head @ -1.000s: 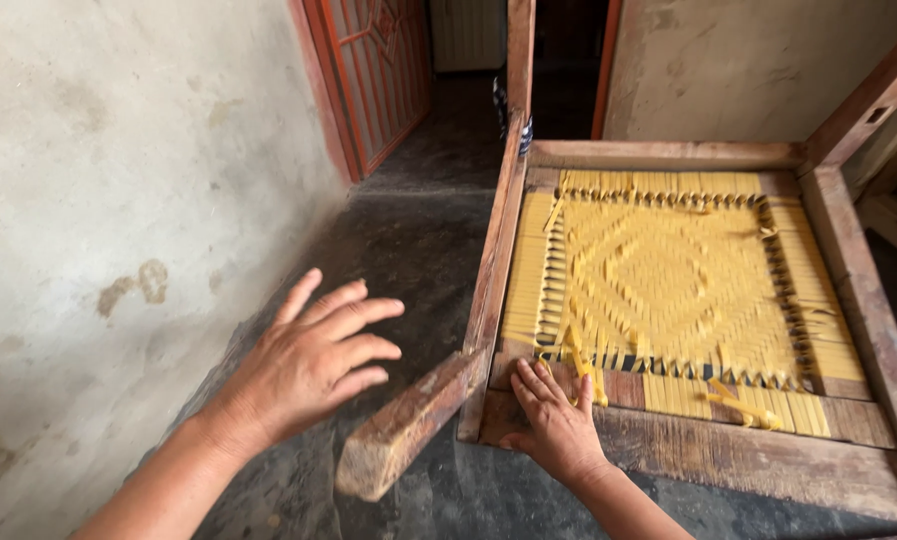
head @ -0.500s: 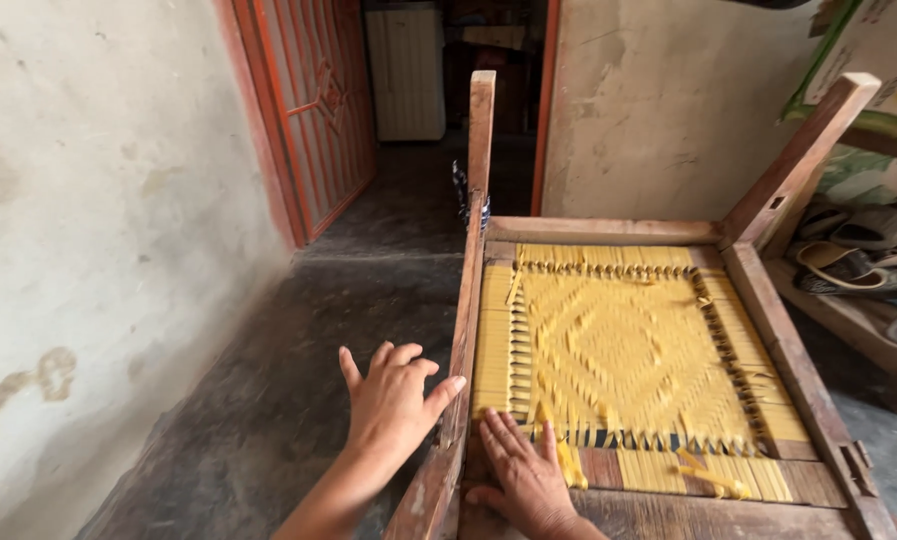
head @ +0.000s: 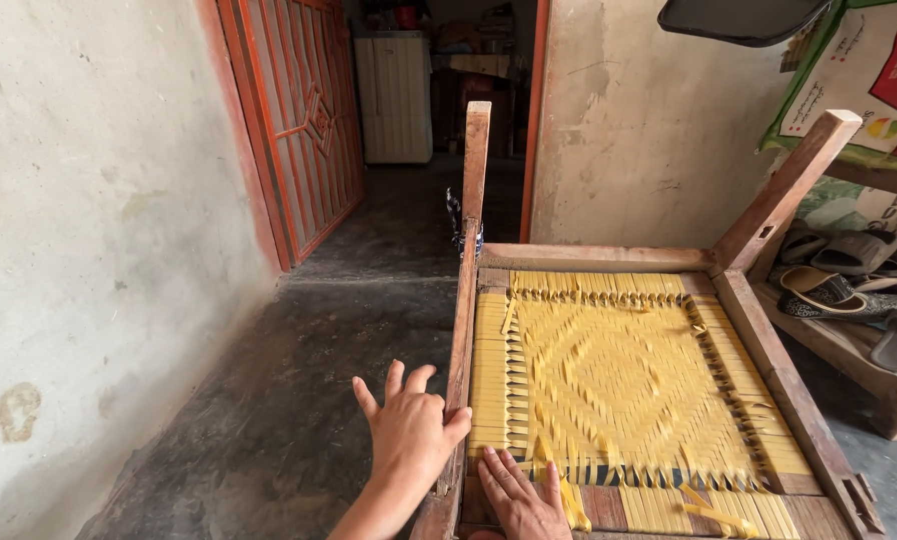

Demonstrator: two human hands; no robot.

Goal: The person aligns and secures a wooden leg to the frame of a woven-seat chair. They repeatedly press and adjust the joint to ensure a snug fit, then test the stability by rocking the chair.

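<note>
A wooden chair frame [head: 462,330] lies in front of me with its yellow woven seat [head: 618,380] facing up and two legs pointing upward. My left hand [head: 406,432] rests flat against the left rail of the frame, fingers spread, holding nothing. At the bottom edge of the view, my right hand [head: 520,498] presses palm-down on the near end of the weave, next to loose yellow strip ends [head: 570,500]. Only part of that hand shows.
A plastered wall [head: 88,250] runs along the left, with an orange metal door [head: 303,120] and a dark doorway beyond. A low wooden shelf with sandals [head: 838,275] stands at the right. The dark concrete floor [head: 298,420] stretches left of the frame.
The view has tilted up, showing the doorway. My left hand moved right from the floor side onto the frame's left rail. My right hand stayed on the weave's near edge.
</note>
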